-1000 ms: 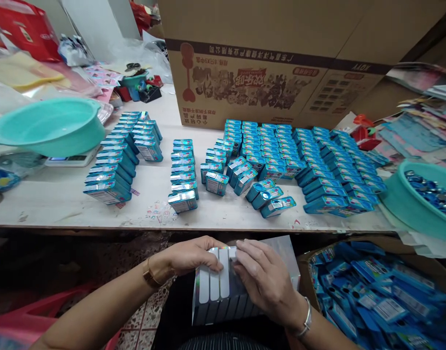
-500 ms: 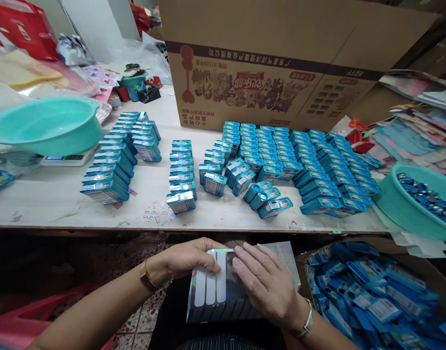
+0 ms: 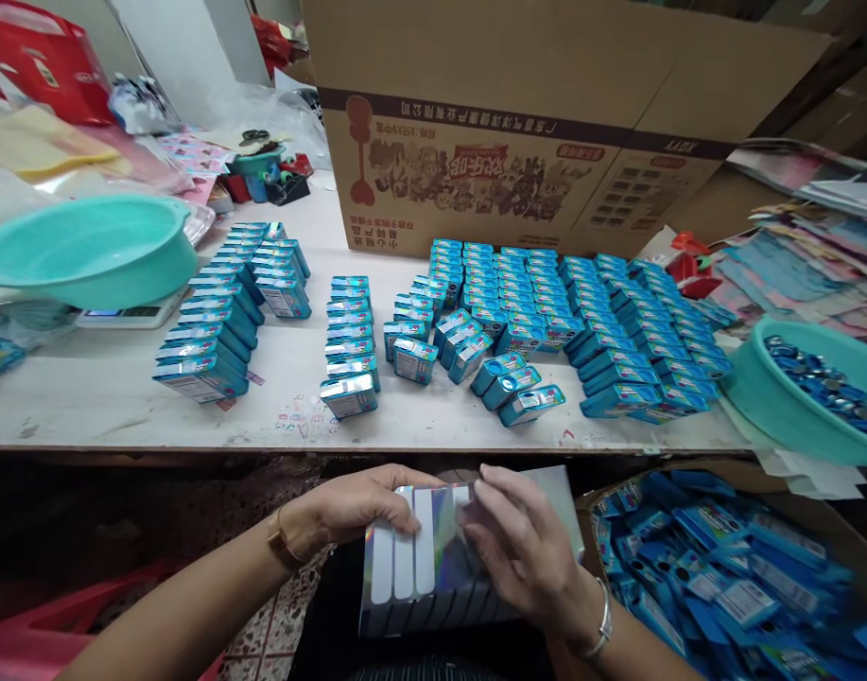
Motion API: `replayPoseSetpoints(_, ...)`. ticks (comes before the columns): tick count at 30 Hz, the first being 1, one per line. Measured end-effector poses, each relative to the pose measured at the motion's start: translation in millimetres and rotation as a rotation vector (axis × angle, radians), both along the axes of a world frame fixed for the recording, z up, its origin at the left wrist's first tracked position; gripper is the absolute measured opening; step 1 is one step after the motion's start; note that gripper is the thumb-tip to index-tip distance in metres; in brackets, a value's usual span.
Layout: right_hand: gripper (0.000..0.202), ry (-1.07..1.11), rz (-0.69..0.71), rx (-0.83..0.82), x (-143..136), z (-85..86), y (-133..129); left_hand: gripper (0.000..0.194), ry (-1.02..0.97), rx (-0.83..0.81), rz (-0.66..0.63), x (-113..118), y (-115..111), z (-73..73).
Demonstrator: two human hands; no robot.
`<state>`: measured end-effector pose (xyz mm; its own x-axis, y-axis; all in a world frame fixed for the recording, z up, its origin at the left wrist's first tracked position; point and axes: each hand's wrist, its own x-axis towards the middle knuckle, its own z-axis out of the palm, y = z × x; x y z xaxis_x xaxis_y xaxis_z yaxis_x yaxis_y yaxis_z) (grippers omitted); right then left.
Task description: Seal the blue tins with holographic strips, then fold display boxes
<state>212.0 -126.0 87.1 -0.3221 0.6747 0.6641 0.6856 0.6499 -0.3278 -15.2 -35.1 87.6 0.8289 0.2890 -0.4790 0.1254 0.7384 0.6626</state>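
On my lap stands a block of silver holographic cartons (image 3: pixel 443 558), set side by side, with white rounded strips on top and grey seams along the near side. My left hand (image 3: pixel 366 511) grips its far left edge, the thumb pressed down on a white strip. Over the right part of the block is my right hand (image 3: pixel 522 549), slightly blurred, its fingers bent and apart, fingertips at the shiny top near another white strip. Part of the block's right side is hidden behind that hand. Rows of small blue boxes (image 3: pixel 617 397) stand upright on the table (image 3: pixel 277 378) in front.
A large brown carton (image 3: pixel 617 85) stands at the back of the table. To the left, a turquoise basin (image 3: pixel 93 251) rests on a white scale (image 3: pixel 131 317). On the right, another turquoise basin (image 3: pixel 752 397) holds blue-silver pieces. Below it, blue packets (image 3: pixel 717 558) fill an open carton.
My right hand has gone from lying flat on the block to bent, slightly raised fingers. A further white strip shows beside its fingertips. My left hand has shifted slightly left.
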Motion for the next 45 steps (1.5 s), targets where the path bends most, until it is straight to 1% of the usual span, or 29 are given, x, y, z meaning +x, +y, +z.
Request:
replayPoseSetpoints(2, 0.045, 0.023, -0.057, -0.088, 1.3, 1.9, 2.5, 0.048, -0.023, -0.012, -0.035, -1.5, -0.7, -0.3)
replayPoseSetpoints(5, 0.035, 0.028, -0.008, -0.185, 3.6, 4.0, 5.0, 0.054, -0.056, -0.046, -0.045, -2.2, -2.9, -1.8)
replayPoseSetpoints(7, 0.030, 0.017, 0.025, -0.158, 4.4, 4.8, 5.7, 0.054, -0.067, -0.070, -0.034, -1.9, -4.2, -2.9)
replayPoseSetpoints(11, 0.029, -0.001, 0.041, -0.044, 4.3, 6.3, 5.5, 0.054, -0.025, -0.099, -0.030, -1.0, -5.1, -4.3)
replayPoseSetpoints(15, 0.031, 0.047, 0.047, -0.031, 3.4, 9.7, 3.7, 0.058, 0.002, -0.135, -0.048, -1.4, -6.4, -5.3)
replayPoseSetpoints(18, 0.025, 0.133, 0.058, -0.103, 1.5, 13.7, 1.6, 0.060, -0.037, -0.179, -0.031, -2.5, -9.0, -6.0)
replayPoseSetpoints(21, 0.014, 0.207, 0.076, -0.251, -1.2, 18.1, -0.9, 0.061, -0.059, -0.213, -0.030, -3.3, -10.9, -6.4)
replayPoseSetpoints(23, 0.011, 0.235, 0.077, -0.331, -2.7, 20.0, -2.7, 0.060, -0.048, -0.215, -0.043, -3.6, -11.5, -6.5)
replayPoseSetpoints(25, 0.010, 0.240, 0.069, -0.350, -3.4, 20.6, -4.3, 0.059, -0.038, -0.205, -0.047, -3.7, -11.7, -6.2)
replayPoseSetpoints(30, 0.011, 0.180, 0.045, -0.293, -2.9, 19.7, -6.3, 0.066, -0.051, -0.180, -0.051, -2.6, -11.0, -3.4)
replayPoseSetpoints(35, 0.007, 0.119, 0.030, -0.285, -2.4, 23.6, -5.5, 0.066, -0.082, -0.175, -0.072, -1.3, -9.7, -4.1)
replayPoseSetpoints(37, 0.006, 0.096, 0.024, -0.262, -1.8, 24.3, -5.2, 0.066, -0.070, -0.181, -0.052, -0.5, -10.1, -5.6)
replayPoseSetpoints(42, 0.019, -0.010, 0.005, -0.020, 0.8, 18.0, -5.2, 0.066, -0.073, -0.176, -0.007, 0.6, -12.3, -8.5)
replayPoseSetpoints(45, 0.021, -0.052, -0.026, 0.066, 1.6, 13.7, -5.8, 0.066, -0.104, -0.175, 0.001, -0.6, -12.9, -10.1)
